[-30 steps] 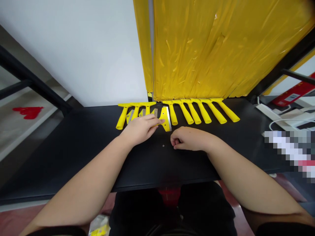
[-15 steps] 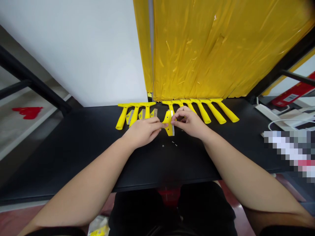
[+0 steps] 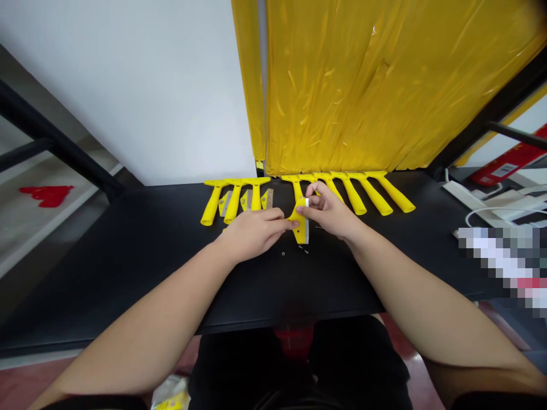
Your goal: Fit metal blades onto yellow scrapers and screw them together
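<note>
My left hand (image 3: pixel 252 233) and my right hand (image 3: pixel 327 212) both grip a yellow plastic window scraper (image 3: pixel 298 221), its steel blade (image 3: pixel 306 226) facing right. The left fingertips press its near side, and the right fingers pinch its top. Behind my right hand lies a fanned row of yellow scraper handles (image 3: pixel 374 193). Further left, beyond my left hand, stand more scrapers (image 3: pixel 233 204) with small steel blades (image 3: pixel 267 199) at their heads. Two tiny screws (image 3: pixel 283 253) lie on the tabletop below the held scraper.
The black tabletop (image 3: pixel 128 270) runs across the view, with a yellow plastic sheet (image 3: pixel 363 85) hanging behind it beside a white wall (image 3: pixel 128 85). A white power strip (image 3: pixel 464 196), cables and a red box (image 3: pixel 506 162) sit at the far right.
The held scraper has shifted slightly right and toward me, turning more upright. Both hands have followed it, and the left hand has moved slightly right.
</note>
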A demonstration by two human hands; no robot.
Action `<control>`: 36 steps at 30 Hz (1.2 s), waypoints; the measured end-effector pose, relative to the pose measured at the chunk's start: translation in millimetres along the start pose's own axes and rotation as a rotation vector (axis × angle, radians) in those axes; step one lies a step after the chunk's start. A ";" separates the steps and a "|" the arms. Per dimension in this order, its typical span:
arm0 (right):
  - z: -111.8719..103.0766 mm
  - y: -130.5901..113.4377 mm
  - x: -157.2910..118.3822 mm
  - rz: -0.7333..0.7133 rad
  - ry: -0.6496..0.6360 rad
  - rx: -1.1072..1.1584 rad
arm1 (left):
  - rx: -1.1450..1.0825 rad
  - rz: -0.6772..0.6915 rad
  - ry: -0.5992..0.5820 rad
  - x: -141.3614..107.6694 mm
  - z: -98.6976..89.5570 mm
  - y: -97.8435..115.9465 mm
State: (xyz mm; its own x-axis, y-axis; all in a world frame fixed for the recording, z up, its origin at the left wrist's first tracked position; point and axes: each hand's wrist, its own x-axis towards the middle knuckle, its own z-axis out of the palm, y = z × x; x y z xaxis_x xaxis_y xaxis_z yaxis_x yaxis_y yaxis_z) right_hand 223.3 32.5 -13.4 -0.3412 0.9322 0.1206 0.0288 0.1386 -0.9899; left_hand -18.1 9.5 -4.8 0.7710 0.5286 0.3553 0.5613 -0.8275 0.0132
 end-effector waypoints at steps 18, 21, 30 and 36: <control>36.7 -18.2 -31.9 -0.222 -0.530 -1.068 | -0.029 -0.218 -0.026 -6.7 -2.1 -30.6; 46.5 -14.1 -32.8 -0.233 -0.536 -1.147 | -0.037 -0.227 -0.027 -6.3 -1.0 -29.8; 25.3 -17.8 -29.3 -0.376 -0.172 -0.844 | -0.027 -0.230 -0.039 -3.6 -1.8 -22.4; 11.3 2.1 -16.1 -0.403 0.097 -0.608 | -0.053 -0.200 0.003 -2.8 0.4 -16.2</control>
State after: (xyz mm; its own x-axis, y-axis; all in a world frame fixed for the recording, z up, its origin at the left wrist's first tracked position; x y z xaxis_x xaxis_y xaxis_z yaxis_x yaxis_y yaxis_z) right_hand 218.3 14.0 -18.2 -0.3517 0.7913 0.5001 0.4439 0.6113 -0.6552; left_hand -29.3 21.5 -6.4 0.6447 0.6830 0.3433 0.6865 -0.7149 0.1329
